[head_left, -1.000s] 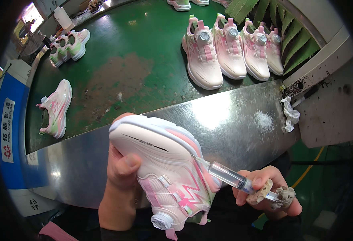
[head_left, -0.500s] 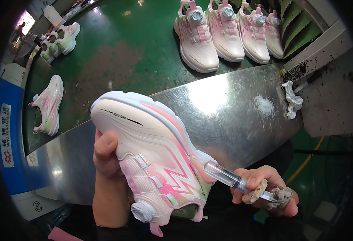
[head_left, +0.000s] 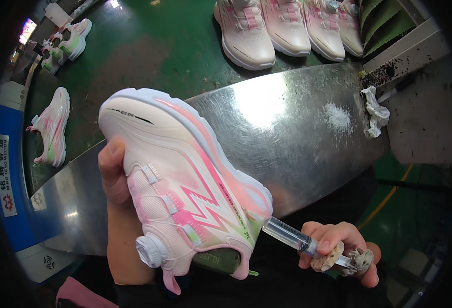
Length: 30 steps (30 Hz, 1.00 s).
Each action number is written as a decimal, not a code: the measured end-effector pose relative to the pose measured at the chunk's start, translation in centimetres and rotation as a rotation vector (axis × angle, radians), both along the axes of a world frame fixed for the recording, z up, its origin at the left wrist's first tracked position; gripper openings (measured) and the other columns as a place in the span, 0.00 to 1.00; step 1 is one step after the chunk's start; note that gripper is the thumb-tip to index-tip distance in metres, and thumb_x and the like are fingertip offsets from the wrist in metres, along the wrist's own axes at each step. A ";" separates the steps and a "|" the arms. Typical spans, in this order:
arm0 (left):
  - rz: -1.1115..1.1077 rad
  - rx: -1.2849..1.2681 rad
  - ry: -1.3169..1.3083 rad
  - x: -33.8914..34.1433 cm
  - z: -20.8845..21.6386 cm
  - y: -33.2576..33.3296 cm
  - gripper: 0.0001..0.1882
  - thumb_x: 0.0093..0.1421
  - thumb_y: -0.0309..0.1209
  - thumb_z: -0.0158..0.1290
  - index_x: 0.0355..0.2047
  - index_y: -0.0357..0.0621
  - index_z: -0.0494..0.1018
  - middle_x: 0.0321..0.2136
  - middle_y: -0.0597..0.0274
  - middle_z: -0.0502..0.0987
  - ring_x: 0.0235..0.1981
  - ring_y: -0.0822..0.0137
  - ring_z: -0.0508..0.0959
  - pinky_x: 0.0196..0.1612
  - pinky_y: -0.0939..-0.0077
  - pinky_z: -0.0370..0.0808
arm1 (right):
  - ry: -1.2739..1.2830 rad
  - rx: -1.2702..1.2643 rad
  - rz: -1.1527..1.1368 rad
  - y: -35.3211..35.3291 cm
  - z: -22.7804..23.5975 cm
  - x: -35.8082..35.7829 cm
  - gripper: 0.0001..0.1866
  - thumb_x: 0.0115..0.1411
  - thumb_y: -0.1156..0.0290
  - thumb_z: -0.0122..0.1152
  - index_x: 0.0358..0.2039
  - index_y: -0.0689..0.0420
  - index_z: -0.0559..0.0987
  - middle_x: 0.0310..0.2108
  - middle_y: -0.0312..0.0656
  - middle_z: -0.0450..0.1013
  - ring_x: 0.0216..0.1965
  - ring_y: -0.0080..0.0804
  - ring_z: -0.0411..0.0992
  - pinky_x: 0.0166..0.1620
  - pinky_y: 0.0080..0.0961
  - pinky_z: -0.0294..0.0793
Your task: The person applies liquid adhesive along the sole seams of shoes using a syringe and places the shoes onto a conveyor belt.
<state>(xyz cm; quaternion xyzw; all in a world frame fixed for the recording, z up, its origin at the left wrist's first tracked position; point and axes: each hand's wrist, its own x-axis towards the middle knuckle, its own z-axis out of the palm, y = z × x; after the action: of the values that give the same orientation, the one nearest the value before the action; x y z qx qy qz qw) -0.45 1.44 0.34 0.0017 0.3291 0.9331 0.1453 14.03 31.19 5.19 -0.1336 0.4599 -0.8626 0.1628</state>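
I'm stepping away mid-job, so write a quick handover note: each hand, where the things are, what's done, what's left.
Left hand: grips the pink and white shoe from behind, tilted, sole up.
Right hand: holds a clear syringe with a crumpled rag; its tip sits at the shoe's heel edge.
Nearby: a row of finished-looking shoes on the green belt, one shoe at the left, and a white wad on the metal shelf.
Done: cannot tell how much of the edge is treated.
Left: probably finish the heel seam, wipe, and set the shoe on the belt.
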 end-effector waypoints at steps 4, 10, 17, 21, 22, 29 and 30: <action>0.035 -0.143 -0.008 -0.5 0.2 -0.2 0.27 0.59 0.43 0.48 0.48 0.29 0.66 0.43 0.46 0.74 0.43 0.57 0.76 0.47 0.65 0.75 | -0.001 0.016 -0.009 0.4 0.0 0.8 0.41 0.49 0.36 0.60 0.50 0.59 0.68 0.38 0.48 0.73 0.41 0.37 0.68 0.41 0.29 0.65; 0.039 -0.109 -0.140 -0.5 0.3 0.2 0.26 0.56 0.47 0.52 0.48 0.41 0.70 0.41 0.54 0.77 0.40 0.59 0.79 0.45 0.61 0.77 | -0.003 -0.001 -0.008 0.8 -0.8 1.5 0.40 0.50 0.37 0.60 0.49 0.60 0.69 0.38 0.47 0.73 0.42 0.38 0.67 0.42 0.28 0.65; -0.030 0.014 -0.119 -1.3 -0.9 1.2 0.28 0.58 0.45 0.50 0.52 0.37 0.65 0.45 0.51 0.74 0.44 0.61 0.76 0.48 0.66 0.74 | -0.010 0.000 -0.066 1.5 -1.8 2.4 0.40 0.49 0.37 0.61 0.49 0.60 0.70 0.38 0.47 0.74 0.42 0.37 0.67 0.43 0.29 0.65; 0.007 -0.037 -0.126 -0.7 0.3 0.7 0.28 0.57 0.45 0.50 0.52 0.38 0.65 0.44 0.52 0.75 0.44 0.61 0.76 0.48 0.65 0.75 | 0.023 -0.035 -0.044 1.5 -2.6 2.4 0.41 0.48 0.37 0.62 0.48 0.61 0.71 0.38 0.48 0.74 0.42 0.37 0.68 0.44 0.29 0.64; -0.008 -0.055 -0.138 -1.1 0.0 1.2 0.28 0.57 0.45 0.50 0.51 0.39 0.66 0.44 0.52 0.75 0.44 0.61 0.76 0.47 0.65 0.75 | 0.020 -0.026 -0.059 1.7 -2.8 2.4 0.41 0.48 0.37 0.62 0.48 0.61 0.71 0.38 0.48 0.74 0.42 0.37 0.68 0.44 0.29 0.64; 0.031 -0.147 -0.181 -0.7 1.2 2.2 0.20 0.58 0.46 0.50 0.43 0.45 0.72 0.38 0.61 0.78 0.39 0.64 0.78 0.44 0.65 0.76 | 0.047 -0.041 -0.085 1.7 -3.4 2.5 0.41 0.48 0.37 0.62 0.47 0.63 0.71 0.37 0.47 0.74 0.41 0.36 0.68 0.42 0.27 0.64; 0.002 -0.144 -0.175 -0.8 1.1 1.8 0.21 0.58 0.46 0.49 0.44 0.45 0.72 0.39 0.60 0.78 0.40 0.63 0.78 0.45 0.63 0.75 | 0.054 -0.043 -0.085 1.7 -3.5 2.5 0.41 0.47 0.36 0.62 0.47 0.63 0.71 0.37 0.47 0.74 0.41 0.35 0.69 0.41 0.26 0.64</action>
<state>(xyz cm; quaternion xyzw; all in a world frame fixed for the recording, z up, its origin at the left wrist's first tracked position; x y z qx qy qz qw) -1.25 3.27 1.46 -0.0906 0.3813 0.9037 0.1723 16.48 32.94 1.67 -0.1407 0.4507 -0.8745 0.1108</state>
